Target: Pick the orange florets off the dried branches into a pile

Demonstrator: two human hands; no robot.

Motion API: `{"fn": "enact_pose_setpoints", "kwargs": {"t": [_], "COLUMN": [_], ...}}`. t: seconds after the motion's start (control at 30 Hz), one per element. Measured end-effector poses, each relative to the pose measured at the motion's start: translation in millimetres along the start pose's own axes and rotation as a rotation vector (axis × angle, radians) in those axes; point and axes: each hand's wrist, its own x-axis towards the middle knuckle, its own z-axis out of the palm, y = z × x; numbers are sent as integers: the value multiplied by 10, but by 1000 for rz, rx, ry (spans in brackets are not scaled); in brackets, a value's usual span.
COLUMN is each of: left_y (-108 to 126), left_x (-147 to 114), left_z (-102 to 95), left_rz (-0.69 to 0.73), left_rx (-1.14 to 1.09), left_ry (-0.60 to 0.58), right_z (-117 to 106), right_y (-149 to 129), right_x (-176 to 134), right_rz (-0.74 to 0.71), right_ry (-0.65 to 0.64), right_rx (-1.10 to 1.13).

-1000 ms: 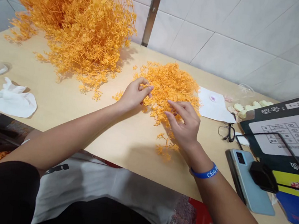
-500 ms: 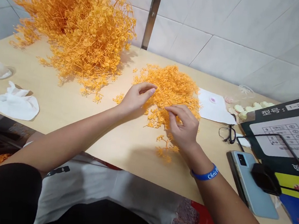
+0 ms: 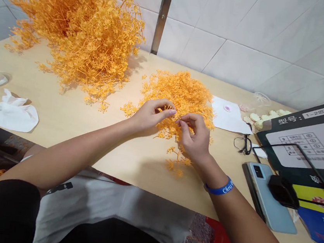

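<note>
Over the front of a loose pile of orange artificial flower sprigs (image 3: 183, 87), my two hands come close together. The fingers of my left hand (image 3: 152, 114) are pinched at the tips; whatever is between them is too small to name. My right hand (image 3: 197, 135) is closed, thumb against forefinger, its fingertips just beside those of the left. From under the right palm an orange flower sprig (image 3: 178, 160) hangs out toward me, its stem hidden by the hand. A blue wristband (image 3: 220, 186) circles my right wrist.
A large heap of orange sprigs (image 3: 81, 34) stands at the back left. Crumpled tissue (image 3: 13, 112) lies on the left. To the right are white paper (image 3: 231, 115), eyeglasses (image 3: 244, 144), a phone (image 3: 272, 200) and a printed box (image 3: 308, 142). A tiled wall (image 3: 242, 37) closes the back.
My left hand has moved right and slightly down, and the right fingertips have come in toward it. The gap between them has narrowed. The whole view has shifted a little.
</note>
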Motion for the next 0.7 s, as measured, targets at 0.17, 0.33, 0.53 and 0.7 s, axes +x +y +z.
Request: {"fn": "enact_pose_setpoints", "kwargs": {"t": [0.17, 0.33, 0.53, 0.7], "left_y": [85, 135, 141, 157], "left_x": [-20, -31, -62, -32], "left_z": [47, 81, 166, 158], "left_rz": [77, 101, -116, -193], "left_rx": [-61, -126, -288, -342], "left_ry": [0, 25, -6, 131], "right_z": [10, -21, -44, -43], "right_y": [-46, -90, -178, -314], "right_x": [26, 58, 83, 49], "right_rz": [174, 236, 232, 118], "right_ry": [-55, -100, -214, -339], "right_rx": [224, 261, 228, 237]}}
